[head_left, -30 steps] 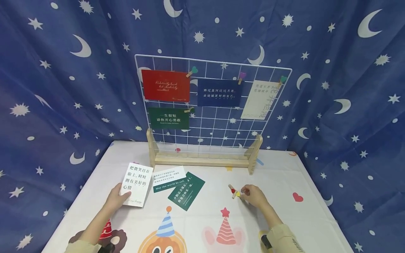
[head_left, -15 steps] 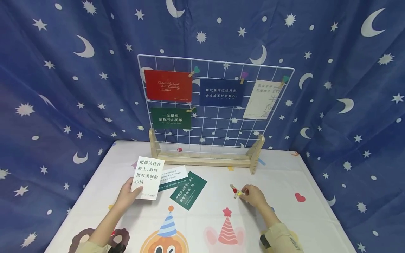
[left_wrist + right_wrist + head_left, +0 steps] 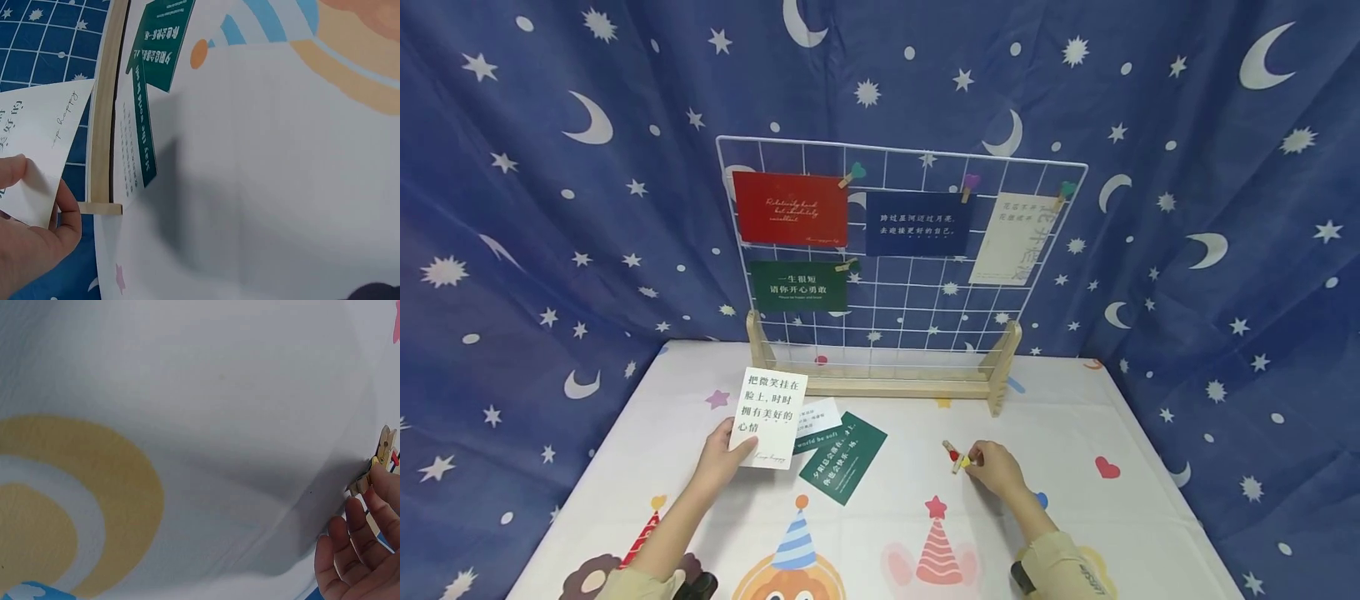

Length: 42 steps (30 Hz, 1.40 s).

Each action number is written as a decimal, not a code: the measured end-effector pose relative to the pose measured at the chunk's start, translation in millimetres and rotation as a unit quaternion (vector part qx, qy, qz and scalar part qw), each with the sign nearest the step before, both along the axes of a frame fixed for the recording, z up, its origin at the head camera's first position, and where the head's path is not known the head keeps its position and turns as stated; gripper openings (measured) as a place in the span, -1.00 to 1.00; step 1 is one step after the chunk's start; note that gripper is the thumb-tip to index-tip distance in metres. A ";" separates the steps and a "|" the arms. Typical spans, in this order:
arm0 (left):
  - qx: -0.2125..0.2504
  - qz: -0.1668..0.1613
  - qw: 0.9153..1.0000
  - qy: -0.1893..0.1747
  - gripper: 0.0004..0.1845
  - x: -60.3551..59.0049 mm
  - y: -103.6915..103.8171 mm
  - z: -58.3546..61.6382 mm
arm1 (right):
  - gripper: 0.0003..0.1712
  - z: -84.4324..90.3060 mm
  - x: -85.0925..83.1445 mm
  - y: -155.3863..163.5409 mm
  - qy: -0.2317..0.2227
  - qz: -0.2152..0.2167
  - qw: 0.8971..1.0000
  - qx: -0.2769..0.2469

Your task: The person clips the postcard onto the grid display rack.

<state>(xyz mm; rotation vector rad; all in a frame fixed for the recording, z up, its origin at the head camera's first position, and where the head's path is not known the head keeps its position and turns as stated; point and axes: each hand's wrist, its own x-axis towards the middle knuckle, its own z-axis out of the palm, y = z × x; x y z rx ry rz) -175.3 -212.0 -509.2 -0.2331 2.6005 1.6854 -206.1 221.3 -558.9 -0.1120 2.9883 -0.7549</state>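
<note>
Head view: left hand (image 3: 718,454) holds a white card (image 3: 767,417) by its lower left corner, thumb on the face, card lifted off the table (image 3: 880,517) and tilted a bit right. Under and beside it lie a white-green card (image 3: 816,421) and a green card (image 3: 842,456), overlapping. Right hand (image 3: 996,468) sits on the table, fingers curled at small wooden clips (image 3: 957,457); whether they pinch a clip or just touch, can't tell. Bare cloth between green card and clips. Wire grid (image 3: 917,292) on a wooden stand (image 3: 880,385) behind, four cards clipped up, lower right cells free.

Left wrist view: thumb and fingers (image 3: 65,215) pinch the white card (image 3: 47,134) edge; stand rail (image 3: 103,119) runs just beyond.

Right wrist view: fingers (image 3: 365,525) loosely bent, tips at the clips (image 3: 378,459) at the frame's right edge; open cloth to the left.
</note>
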 end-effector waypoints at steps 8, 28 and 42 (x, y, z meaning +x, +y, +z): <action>0.041 -0.006 0.999 0.013 -0.59 -7.7 14.9 7.7 | -0.85 2.4 0.5 -0.1 0.000 -0.009 1.000 -0.006; 0.052 -0.017 0.998 0.032 -0.56 -23.0 28.8 20.2 | -0.92 3.3 0.7 8.1 -0.003 -0.026 0.998 -0.061; 0.069 -0.027 0.997 0.026 -0.53 -32.5 40.7 31.8 | -0.75 7.6 -1.4 14.0 0.034 -0.035 0.995 -0.082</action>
